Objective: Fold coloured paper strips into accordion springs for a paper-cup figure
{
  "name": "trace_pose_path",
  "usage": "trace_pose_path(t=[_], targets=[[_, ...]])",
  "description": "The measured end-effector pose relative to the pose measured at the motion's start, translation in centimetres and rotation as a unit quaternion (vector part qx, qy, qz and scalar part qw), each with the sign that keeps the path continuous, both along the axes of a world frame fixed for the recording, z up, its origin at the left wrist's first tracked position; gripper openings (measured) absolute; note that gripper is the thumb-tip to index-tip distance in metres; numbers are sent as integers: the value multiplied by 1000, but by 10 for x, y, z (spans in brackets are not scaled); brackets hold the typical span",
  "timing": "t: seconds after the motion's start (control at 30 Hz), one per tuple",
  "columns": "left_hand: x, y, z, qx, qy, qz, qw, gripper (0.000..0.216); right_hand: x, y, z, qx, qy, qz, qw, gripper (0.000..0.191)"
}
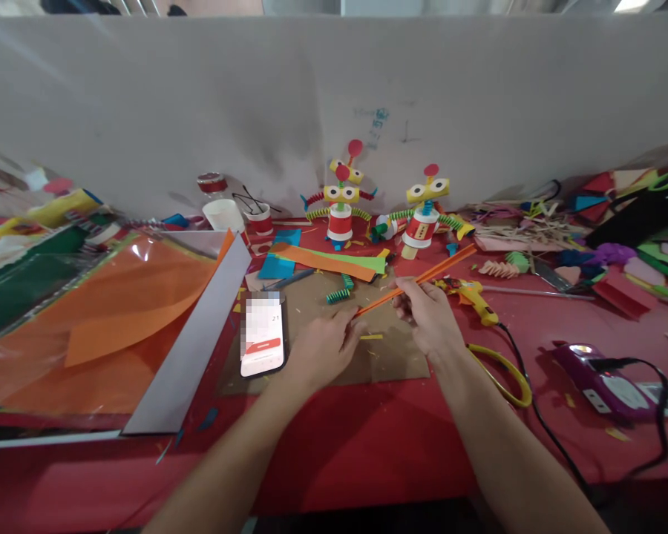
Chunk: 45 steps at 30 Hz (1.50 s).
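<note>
Between my two hands runs a narrow orange paper strip [448, 262], slanting up to the right above a brown cardboard sheet [390, 367]. My left hand [323, 345] is closed on its lower end, and my right hand [423, 308] pinches it nearer the middle. The strip's upper end sticks out past my right fingers. Just behind my hands lie a green-and-blue folded paper spring [342, 291], a wider orange paper strip [326, 259] and a light green strip [374, 262]. A lit phone [263, 334] lies left of my left hand.
A yellow glue gun [479, 300] with a black cord lies right of my right hand, near a yellow roll ring [512, 393] and a purple power socket [604, 386]. Paper-cup robot figures [421, 222] stand at the back. Orange sheets in a clear sleeve [105, 326] cover the left.
</note>
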State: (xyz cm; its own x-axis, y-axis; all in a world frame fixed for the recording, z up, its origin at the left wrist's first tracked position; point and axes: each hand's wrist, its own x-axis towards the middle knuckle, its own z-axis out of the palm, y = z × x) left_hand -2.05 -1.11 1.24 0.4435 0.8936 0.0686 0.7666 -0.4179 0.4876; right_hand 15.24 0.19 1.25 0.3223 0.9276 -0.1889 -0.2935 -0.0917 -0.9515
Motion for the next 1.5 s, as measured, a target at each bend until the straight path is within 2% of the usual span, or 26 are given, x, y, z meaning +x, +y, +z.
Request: trace_pose_path(t=[0.1,0.2,0.3,0.37,0.43,0.53,0.67,0.77,1.0,1.2,1.37,1.5], targets=[[0,-1,-5,30,-21,25,999,35,-1,-1,1,7,26,6,1000,20],[-1,0,-7,13,-89,51,995,33,-1,-3,2,64,53,39,996,18],[-2,3,-3,-101,-207,30,973,31,-2,-6,3,123,30,112,986,19],[-3,5,2,-201,-274,6,940,32,-3,-8,3,136,-10,174,975,24],[-3,6,6,-279,-313,-15,908,32,-6,-10,1,133,-45,228,963,19],[-4,7,9,-320,-341,-19,884,29,-11,-11,-3,123,-80,229,962,11],[-7,8,7,-281,-330,54,900,24,-11,-7,-5,109,-81,111,984,13],[-9,8,5,-245,-308,69,917,24,-8,-4,-4,84,-46,66,993,17],[-8,6,4,-174,-256,50,949,24,-2,-1,-8,66,-17,34,997,21],[-15,10,3,-133,-245,22,960,25,5,1,-7,60,22,33,997,21],[-24,16,5,-90,-206,37,974,30,10,2,-3,72,96,17,993,21],[-30,19,8,-31,-151,69,986,29,9,3,-3,102,109,1,989,19]])
